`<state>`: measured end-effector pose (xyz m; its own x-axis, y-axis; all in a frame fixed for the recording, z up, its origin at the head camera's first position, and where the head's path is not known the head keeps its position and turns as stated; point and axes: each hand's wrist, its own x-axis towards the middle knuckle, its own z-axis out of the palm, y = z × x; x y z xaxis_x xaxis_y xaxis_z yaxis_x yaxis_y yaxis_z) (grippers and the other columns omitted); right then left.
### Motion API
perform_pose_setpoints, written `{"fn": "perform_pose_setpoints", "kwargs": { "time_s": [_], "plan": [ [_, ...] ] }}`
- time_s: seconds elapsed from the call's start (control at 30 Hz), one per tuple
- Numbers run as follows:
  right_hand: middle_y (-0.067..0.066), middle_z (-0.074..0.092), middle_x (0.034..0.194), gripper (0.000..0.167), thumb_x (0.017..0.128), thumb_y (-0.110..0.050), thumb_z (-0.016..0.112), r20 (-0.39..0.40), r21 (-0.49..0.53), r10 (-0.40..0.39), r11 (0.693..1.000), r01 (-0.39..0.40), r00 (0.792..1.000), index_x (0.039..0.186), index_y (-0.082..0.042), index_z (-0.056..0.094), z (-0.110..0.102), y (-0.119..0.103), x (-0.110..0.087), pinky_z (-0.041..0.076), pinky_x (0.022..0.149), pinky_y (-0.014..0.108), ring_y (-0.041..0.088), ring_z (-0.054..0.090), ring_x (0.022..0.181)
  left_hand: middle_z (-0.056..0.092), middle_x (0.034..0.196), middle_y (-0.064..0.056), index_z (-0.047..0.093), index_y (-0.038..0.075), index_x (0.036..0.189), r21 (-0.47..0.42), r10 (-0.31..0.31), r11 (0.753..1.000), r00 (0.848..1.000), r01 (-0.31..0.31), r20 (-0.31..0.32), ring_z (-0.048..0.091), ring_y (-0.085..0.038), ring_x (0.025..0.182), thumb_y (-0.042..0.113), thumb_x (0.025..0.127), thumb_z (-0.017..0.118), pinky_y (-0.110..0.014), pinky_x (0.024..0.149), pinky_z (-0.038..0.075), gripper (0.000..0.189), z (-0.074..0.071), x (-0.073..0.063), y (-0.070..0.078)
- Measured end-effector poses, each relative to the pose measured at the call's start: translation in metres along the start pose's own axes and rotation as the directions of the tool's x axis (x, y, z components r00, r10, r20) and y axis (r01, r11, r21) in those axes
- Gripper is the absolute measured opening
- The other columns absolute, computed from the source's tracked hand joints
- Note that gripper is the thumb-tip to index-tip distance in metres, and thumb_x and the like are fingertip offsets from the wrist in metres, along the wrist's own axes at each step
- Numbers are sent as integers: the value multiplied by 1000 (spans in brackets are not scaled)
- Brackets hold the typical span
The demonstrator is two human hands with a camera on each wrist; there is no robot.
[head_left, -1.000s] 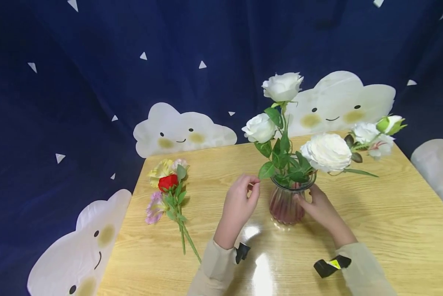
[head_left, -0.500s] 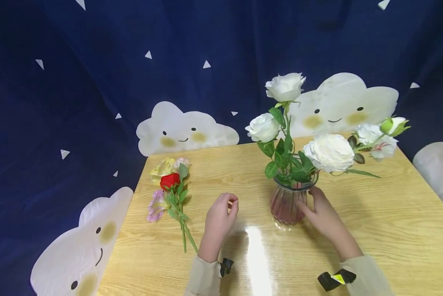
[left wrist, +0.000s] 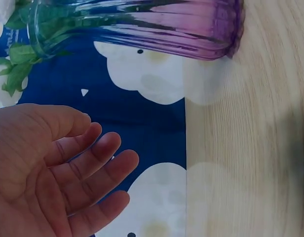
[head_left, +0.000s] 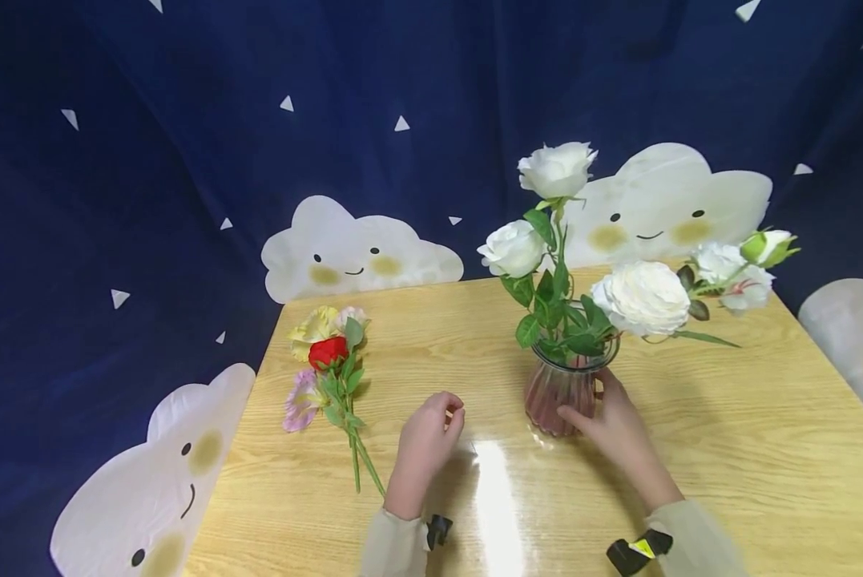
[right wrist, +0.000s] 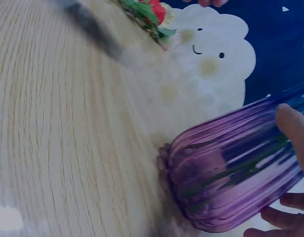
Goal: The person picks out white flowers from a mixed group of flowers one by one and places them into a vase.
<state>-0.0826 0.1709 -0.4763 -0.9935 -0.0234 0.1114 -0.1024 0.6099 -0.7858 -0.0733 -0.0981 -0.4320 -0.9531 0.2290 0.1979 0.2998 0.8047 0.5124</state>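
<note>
A ribbed glass vase (head_left: 546, 397), clear above and pink-purple toward its base, stands upright on the wooden table. My right hand (head_left: 622, 429) holds its right side, thumb across the front and fingers around the back; the right wrist view shows thumb and fingers on either side of the vase (right wrist: 226, 168). White roses (head_left: 642, 297) with green leaves rise from the vase's mouth, one tall, one leaning left, one large and low at the right. Left of the vase, my left hand (head_left: 425, 445) hovers over the table, fingers loosely bent and holding nothing, as the left wrist view confirms.
On the table's left lie loose artificial flowers: a red rose (head_left: 327, 353), a yellow bloom (head_left: 314, 327) and a purple one (head_left: 301, 401), stems toward me. A dark blue curtain (head_left: 373, 72) with cloud shapes (head_left: 352, 256) hangs behind the table (head_left: 431, 336).
My left hand has drawn away from the vase's leaves, back and to the left. My right hand stays at the vase, its thumb slightly shifted across the glass.
</note>
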Motion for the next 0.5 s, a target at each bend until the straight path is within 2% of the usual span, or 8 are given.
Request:
{"fn": "perform_pose_setpoints", "kwargs": {
  "time_s": [0.13, 0.5],
  "plan": [
    [32, 36, 126, 85, 77, -37, 69, -15, -11, 34, 999, -34, 999, 134, 8, 24, 4, 1, 3, 41, 82, 53, 44, 47, 102, 62, 84, -3, 61, 7, 89, 0, -24, 1000, 1000, 24, 4, 62, -17, 72, 11, 86, 56, -24, 55, 47, 7, 0, -1, 1],
    [34, 36, 126, 84, 76, -33, 70, -25, -10, 15, 1000, -16, 1000, 132, 11, 26, 1, 4, 13, 40, 84, 54, 46, 46, 103, 61, 85, -2, 61, 7, 90, 6, -69, 998, 998, 69, 15, 61, -15, 72, 11, 87, 55, -25, 55, 47, 8, 0, -1, -3]
  ]
}}
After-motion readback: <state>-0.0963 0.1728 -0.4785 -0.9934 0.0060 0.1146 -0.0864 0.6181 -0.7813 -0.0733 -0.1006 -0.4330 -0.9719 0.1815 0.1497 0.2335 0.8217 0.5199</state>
